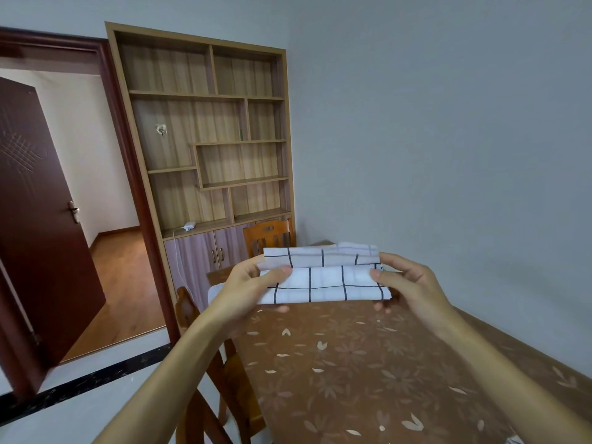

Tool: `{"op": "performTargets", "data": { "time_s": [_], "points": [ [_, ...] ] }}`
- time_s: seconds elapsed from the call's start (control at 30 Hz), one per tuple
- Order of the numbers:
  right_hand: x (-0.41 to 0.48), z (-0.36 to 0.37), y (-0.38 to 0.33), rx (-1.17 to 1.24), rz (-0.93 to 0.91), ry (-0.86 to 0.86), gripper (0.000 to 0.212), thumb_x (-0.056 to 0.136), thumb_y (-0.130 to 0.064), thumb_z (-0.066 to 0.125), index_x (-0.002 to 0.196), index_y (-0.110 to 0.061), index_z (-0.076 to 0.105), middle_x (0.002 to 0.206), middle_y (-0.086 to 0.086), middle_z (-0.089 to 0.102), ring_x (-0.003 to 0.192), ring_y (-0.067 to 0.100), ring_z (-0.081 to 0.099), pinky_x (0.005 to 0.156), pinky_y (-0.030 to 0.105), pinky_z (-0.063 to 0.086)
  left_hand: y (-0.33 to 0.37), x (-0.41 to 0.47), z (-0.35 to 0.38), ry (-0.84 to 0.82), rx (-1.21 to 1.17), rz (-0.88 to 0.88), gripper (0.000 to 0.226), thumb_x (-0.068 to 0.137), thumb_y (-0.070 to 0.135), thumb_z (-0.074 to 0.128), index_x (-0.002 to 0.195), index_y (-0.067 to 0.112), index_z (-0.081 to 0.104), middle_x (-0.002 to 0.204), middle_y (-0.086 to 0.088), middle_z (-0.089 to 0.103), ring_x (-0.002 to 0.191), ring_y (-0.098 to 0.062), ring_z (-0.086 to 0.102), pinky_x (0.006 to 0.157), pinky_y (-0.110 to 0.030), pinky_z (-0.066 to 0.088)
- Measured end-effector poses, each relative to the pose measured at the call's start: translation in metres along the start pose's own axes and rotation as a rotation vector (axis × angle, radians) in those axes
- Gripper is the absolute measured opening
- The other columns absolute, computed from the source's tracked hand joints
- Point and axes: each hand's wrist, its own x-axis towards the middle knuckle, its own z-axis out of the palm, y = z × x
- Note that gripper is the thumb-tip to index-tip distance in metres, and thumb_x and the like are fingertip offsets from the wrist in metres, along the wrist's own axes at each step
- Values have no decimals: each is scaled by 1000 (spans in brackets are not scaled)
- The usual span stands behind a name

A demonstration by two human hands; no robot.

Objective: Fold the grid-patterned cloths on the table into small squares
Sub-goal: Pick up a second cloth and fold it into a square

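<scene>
Holding a grid-patterned cloth [323,278] up above the far part of the floral brown table [368,363], doubled into a long band. Pinching its left end in the left hand [246,290], thumb on top, fingers underneath; pinching its right end likewise in the right hand [407,283]. Wooden chair [269,235] just beyond

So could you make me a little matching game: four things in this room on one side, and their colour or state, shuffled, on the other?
Things:
1 cloth
2 door
3 table
4 shelf unit

Colour or state:
A standing open
B brown, flower pattern
C white, dark grid lines
D light wood compartments

Pairs: 1-C, 2-A, 3-B, 4-D
</scene>
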Motion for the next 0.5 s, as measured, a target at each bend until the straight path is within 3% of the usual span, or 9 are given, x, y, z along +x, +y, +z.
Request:
{"op": "performTargets", "data": {
  "time_s": [0.13,0.23,0.3,0.37,0.43,0.5],
  "points": [
    [1,-6,0,118,37,-1,45,94,10,44,70,-12,75,60,13,62,42,22,59,39,24,44,3,0,-2,-14,-28,50,34,98,-1,51,77,8,76,112,-28,64,79,-25,72,59,-29,60],
    [4,-11,3,130,27,-9,45,95,5,39,64,-9,68,66,15,56,52,23,57,43,29,47,-1,6,0,-9,88,63,34,90,13,48,71,9,76,109,-16,70,102,-48,62,76,-41,56],
    [6,-12,5,105,10,12,38,94,-14,45,63,-9,66,67,9,54,61,24,52,53,31,46,3,4,5,-10,190,44,39,92,26,49,72,8,78,108,6,71,115,-24,60,87,-28,52],
    [6,-14,6,-65,-34,68,33,90,-32,64,62,-13,62,64,0,51,63,18,46,60,27,38,4,0,5,-31,318,131,41,99,30,57,74,6,78,93,13,76,107,-6,63,85,-24,50],
    [5,-11,6,-218,-95,85,25,85,-26,76,70,-16,60,63,-5,54,58,11,48,58,20,39,3,-3,5,-60,437,243,28,92,29,70,74,8,76,76,0,75,87,-14,70,80,-35,55],
    [4,-6,3,-207,-101,40,15,83,-18,78,86,-21,64,77,-5,70,66,13,63,64,23,49,0,-2,7,-43,496,252,22,81,34,81,82,15,69,74,-6,72,80,-24,70,71,-43,53]
  ]
}}
